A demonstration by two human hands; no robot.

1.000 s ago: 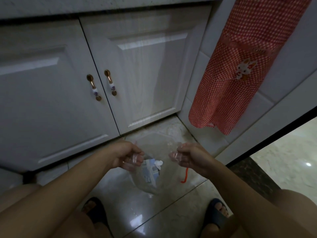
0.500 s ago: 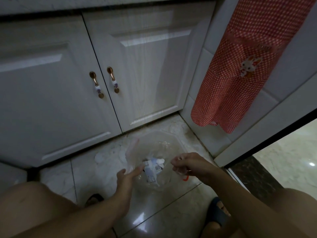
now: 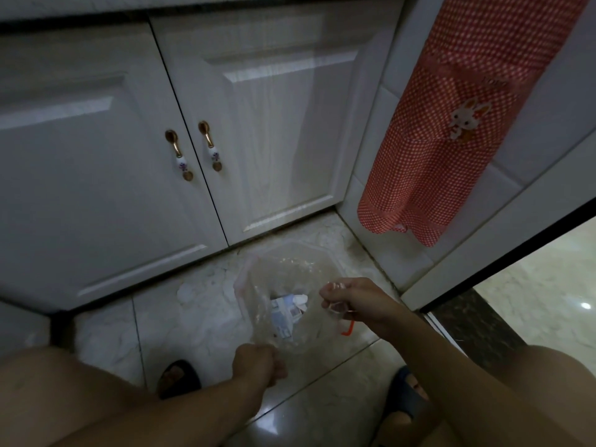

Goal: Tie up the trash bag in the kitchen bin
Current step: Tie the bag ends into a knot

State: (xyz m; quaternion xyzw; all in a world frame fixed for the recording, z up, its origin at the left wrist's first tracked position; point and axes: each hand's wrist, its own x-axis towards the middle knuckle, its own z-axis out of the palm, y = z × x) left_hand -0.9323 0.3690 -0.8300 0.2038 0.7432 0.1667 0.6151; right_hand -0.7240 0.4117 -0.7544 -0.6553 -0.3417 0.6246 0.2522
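The clear trash bag (image 3: 283, 285) stood open on the floor (image 3: 193, 317) before the white cabinet (image 3: 274, 124). The right hand (image 3: 358, 301) pinched its right rim and an orange drawstring (image 3: 348, 329); the left hand (image 3: 258, 366) was fisted on its near edge.

No writing could be read for certain anywhere. The red dotted apron (image 3: 451, 130) carried a few small dark letters just above its rabbit patch (image 3: 467, 119), near the pocket's top edge, but they were too blurred to make out. The rabbit patch itself was a picture, with no words legible on it. Well below and left of the apron, a white and blue carton (image 3: 285, 312) lay inside the trash bag (image 3: 287, 272); its print showed only as coloured blotches, and no brand or number could be told.
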